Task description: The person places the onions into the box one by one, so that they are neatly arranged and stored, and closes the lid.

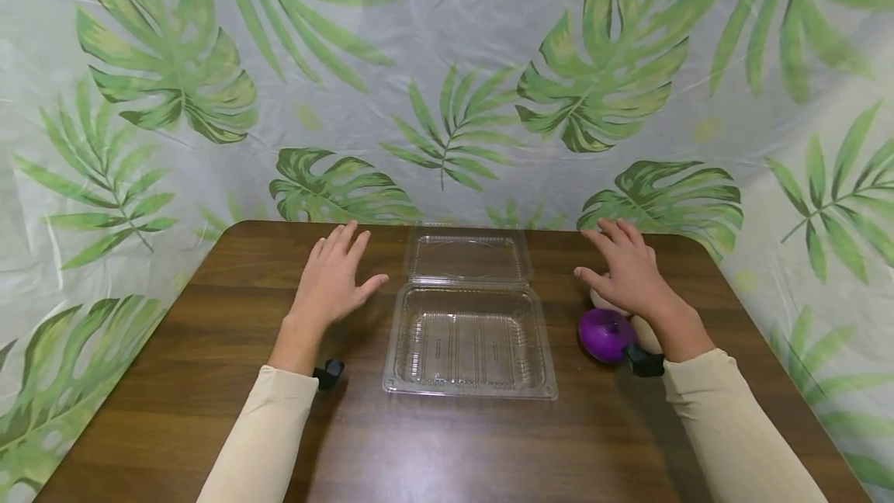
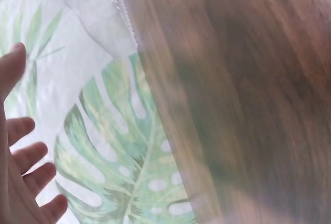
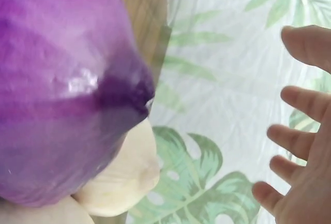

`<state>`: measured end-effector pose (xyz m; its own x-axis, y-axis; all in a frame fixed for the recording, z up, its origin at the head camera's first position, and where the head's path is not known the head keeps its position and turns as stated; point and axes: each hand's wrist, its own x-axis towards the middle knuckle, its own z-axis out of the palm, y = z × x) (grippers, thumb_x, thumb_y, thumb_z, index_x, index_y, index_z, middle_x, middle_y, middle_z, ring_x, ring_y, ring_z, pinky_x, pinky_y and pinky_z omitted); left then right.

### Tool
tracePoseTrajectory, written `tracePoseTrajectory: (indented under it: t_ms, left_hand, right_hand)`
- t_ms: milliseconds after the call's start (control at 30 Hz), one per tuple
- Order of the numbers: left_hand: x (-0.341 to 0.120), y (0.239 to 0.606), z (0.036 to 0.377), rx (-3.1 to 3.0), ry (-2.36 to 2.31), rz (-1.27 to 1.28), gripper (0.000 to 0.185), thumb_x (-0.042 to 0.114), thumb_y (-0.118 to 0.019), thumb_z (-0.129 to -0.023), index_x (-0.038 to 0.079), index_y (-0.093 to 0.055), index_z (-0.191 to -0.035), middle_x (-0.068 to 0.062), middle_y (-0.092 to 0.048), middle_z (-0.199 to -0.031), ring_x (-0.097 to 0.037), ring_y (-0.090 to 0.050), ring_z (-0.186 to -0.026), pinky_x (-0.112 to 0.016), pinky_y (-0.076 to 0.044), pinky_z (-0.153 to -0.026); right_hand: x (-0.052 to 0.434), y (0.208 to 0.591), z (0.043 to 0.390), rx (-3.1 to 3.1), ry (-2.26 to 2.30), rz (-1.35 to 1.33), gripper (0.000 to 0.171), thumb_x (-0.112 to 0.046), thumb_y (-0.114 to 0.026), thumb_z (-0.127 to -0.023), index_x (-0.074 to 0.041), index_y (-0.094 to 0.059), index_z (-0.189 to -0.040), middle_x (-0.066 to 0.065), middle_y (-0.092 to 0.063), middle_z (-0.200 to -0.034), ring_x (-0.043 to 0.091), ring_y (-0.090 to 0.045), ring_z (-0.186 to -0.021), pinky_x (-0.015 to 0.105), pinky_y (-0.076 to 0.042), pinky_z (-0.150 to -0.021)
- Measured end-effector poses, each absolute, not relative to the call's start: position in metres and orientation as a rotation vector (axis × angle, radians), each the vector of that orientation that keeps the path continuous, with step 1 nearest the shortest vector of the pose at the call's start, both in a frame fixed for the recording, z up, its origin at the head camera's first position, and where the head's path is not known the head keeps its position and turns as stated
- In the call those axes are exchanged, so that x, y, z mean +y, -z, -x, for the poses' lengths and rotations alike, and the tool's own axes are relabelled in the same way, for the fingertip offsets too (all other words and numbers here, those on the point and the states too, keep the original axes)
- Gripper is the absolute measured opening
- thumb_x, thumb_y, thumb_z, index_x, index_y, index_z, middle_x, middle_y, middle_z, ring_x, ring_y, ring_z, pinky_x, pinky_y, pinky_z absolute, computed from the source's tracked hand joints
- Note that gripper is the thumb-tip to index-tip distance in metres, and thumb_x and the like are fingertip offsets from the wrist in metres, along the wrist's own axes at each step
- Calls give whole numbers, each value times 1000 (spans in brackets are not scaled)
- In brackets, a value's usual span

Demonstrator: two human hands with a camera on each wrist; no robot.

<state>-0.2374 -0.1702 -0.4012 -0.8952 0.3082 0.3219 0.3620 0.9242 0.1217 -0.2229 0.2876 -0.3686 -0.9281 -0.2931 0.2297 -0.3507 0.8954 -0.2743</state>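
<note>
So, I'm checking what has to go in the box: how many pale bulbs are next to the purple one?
2, both under the right hand: one bulb touching the purple bulb, another at the frame's bottom edge. More may be hidden.

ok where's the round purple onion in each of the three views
Head view: the round purple onion lies on the brown wooden table, right of the clear plastic clamshell box, just under the right hand.
Left wrist view: not in it.
Right wrist view: it fills the left side, close up, with pale cream bulbs below it.
Shared landmark: the green leaf-print backdrop, in all three.
</note>
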Motion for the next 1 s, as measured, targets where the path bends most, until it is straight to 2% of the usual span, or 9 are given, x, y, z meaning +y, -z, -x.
tracePoseTrajectory:
  t_ms: [100,200,467,767,1000]
  left_hand:
    - [-167,400,232,-2704,350,612,72,45,-68,-91,5,-46,-146,-20,-36,-158,-41,-37,-144,-62,-37,-111]
    - [-165,399,226,-2669,382,684,68,41,-70,-90,4,-49,-144,-19,-37,-157,-41,-41,-141,-62,-42,-105]
    - [-173,393,213,-2696,394,710,67,42,-68,-91,6,-48,-145,-16,-37,-158,-40,-45,-138,-61,-46,-102]
    - [-191,392,198,-2656,306,730,68,43,-71,-89,3,-51,-141,-19,-42,-154,-41,-54,-129,-59,-51,-93]
    - [-196,396,193,-2639,363,748,65,39,-71,-89,3,-52,-140,-17,-44,-153,-41,-55,-129,-56,-51,-96]
  right_hand:
    - [287,366,220,-2839,-566,-554,57,-23,-67,-93,1,-49,-141,32,-36,-152,55,-21,-143,78,-21,-105]
    - [288,363,216,-2817,-631,-593,52,-18,-67,-92,2,-52,-138,32,-38,-150,55,-22,-143,77,-19,-107]
    - [293,351,205,-2848,-533,-690,51,-21,-68,-92,-1,-54,-137,30,-39,-150,54,-27,-141,75,-21,-107]
    - [296,341,193,-2853,-432,-735,50,-22,-69,-91,-3,-55,-136,27,-40,-150,52,-30,-139,81,-28,-95]
    - [300,342,189,-2836,-399,-739,50,-24,-69,-92,-3,-56,-135,28,-41,-149,53,-33,-136,81,-31,-91]
